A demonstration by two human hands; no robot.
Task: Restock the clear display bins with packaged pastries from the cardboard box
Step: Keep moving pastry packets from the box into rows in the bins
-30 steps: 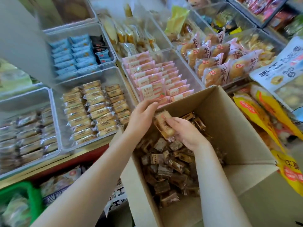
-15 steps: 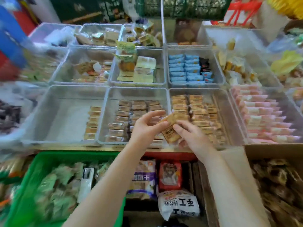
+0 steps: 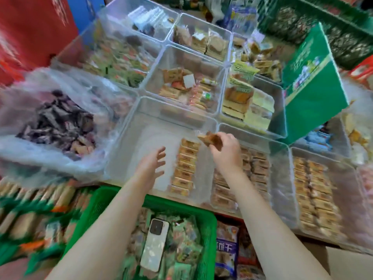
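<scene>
as right hand [image 3: 226,150] pinches pastry [image 3: 210,138] — bin [image 3: 141,126] half-bare

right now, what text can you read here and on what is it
None reads clearly.
Purple pack: big white characters, cut off and blurred.
Green box: white print, blurred.
Red sign: white marks, blurred.
Binned pastries: labels too small.
Held pastry: no legible label.

Left hand [image 3: 152,165] spread open; right hand [image 3: 225,149] pinching pastry [image 3: 210,138].

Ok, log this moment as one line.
step: placing | right hand: holds pastry packet above mostly bare clear bin | left hand: open over the bin
</scene>
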